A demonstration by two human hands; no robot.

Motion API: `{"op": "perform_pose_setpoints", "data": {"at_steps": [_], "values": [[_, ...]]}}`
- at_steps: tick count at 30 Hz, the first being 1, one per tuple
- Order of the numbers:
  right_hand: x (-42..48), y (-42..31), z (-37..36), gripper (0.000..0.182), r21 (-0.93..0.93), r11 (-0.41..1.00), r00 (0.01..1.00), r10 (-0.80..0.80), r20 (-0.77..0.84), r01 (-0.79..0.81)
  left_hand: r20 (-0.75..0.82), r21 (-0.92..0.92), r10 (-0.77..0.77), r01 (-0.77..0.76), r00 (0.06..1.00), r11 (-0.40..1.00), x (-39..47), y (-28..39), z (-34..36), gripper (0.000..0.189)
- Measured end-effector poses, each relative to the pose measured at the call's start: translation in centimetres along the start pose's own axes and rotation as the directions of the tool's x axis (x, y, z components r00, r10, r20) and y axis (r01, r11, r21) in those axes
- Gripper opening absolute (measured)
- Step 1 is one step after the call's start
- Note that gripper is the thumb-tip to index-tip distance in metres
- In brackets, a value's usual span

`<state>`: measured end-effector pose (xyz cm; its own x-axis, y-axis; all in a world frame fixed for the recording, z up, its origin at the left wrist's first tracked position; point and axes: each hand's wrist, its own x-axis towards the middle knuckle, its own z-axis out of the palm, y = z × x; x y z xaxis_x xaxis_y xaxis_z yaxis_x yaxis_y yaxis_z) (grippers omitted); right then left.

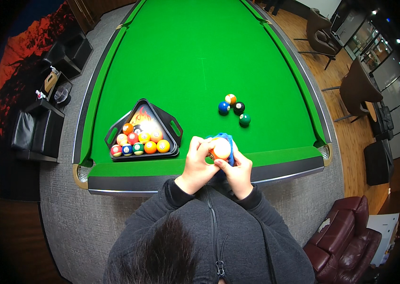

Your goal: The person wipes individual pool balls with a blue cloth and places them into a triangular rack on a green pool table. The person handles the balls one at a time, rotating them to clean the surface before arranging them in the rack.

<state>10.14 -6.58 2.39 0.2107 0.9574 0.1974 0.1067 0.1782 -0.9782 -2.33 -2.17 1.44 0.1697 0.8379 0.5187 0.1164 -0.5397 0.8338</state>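
Above the near cushion, my left hand (197, 159) pinches an orange-and-white striped pool ball (220, 149) from its left side. My right hand (237, 173) grips a blue cloth (231, 142), which wraps the far and right sides of the ball; its thumb presses on the ball's near face. To the left, a black triangular tray (150, 156) holds several pool balls in its nearer part and bears a flame picture inside. Farther off on the right lie a blue ball (224, 107), an orange-and-white ball (230, 99), a black ball (239, 107) and a green ball (245, 119).
The green pool table (185, 64) stretches away in front, with netted corner pockets (324, 152) at its near end. Black armchairs (38, 131) stand along the left. Brown chairs (359, 85) and a worn dark red leather recliner (341, 234) are on the right.
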Motion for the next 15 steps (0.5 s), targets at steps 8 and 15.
{"op": "perform_pose_setpoints", "data": {"at_steps": [8, 15], "values": [[0.4, 0.0, 0.5, 0.035, -0.497, 0.681, 0.828, -0.539, 0.156, 0.537, 0.07, 0.062, -0.054, 0.05, 0.996, 0.997, -0.4, -1.1, -0.3, 0.052], [0.6, -0.9, 0.4, 0.056, -0.323, 0.91, 0.963, -0.268, 0.02, 0.26, 0.056, -0.101, -0.063, 0.069, 0.996, 0.993, 0.1, 0.0, -0.7, 0.053]]}}
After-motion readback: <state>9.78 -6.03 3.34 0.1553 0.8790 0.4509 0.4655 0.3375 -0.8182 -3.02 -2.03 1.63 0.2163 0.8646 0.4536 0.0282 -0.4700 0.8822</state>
